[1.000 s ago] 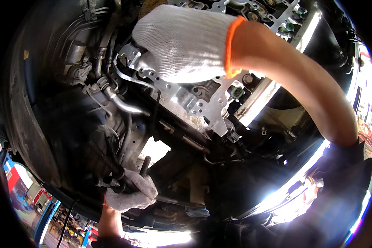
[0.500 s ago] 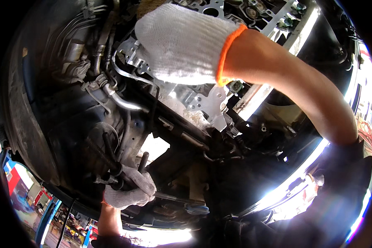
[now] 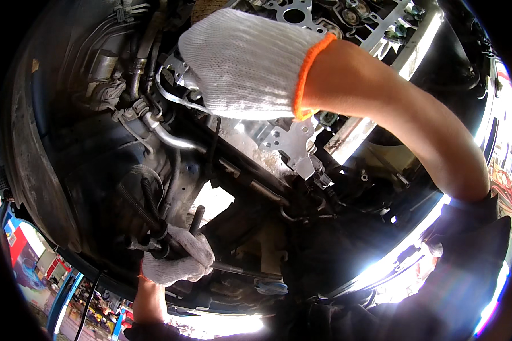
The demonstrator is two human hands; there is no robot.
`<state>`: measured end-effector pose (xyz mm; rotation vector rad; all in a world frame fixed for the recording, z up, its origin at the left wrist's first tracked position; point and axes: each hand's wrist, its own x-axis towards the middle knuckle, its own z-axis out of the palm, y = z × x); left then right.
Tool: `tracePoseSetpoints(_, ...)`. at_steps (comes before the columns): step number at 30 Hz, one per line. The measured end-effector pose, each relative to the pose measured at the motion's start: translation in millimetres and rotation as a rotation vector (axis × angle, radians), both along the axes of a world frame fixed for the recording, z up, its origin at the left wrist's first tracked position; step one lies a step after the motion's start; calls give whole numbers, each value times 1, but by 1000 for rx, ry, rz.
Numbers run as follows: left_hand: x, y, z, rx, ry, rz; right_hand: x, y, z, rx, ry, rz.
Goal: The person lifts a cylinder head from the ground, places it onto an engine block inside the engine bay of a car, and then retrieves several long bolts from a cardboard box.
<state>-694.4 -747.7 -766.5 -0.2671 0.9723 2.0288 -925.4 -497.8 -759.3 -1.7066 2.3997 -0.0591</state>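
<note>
Clasping dark tubes [image 3: 161, 250] in the gloved left hand [image 3: 179, 262], below the pipe [image 3: 172, 138] and well apart from it. Holding the gloved right hand [image 3: 250, 65] over the plate [image 3: 293, 141], up and right of the pipe; cannot tell whether wide, narrow or gripping, with fingers hidden. Could kink or lose the tubes if clasped unevenly; could scrape or shift the plate if leaned on. Showing more of the round hole [image 3: 294, 16], high right of the pipe, than a second ago; barely changed around the tubes.
</note>
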Motion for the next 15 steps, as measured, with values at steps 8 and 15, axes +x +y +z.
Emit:
tracePoseSetpoints(8, 19, -27, -17, -1, 8, -71, 6, 25, -7, 37, 315, 186)
tracePoseSetpoints(15, -2, -19, -16, 189, 16, -141, 13, 44, 0, -353, -45, -214)
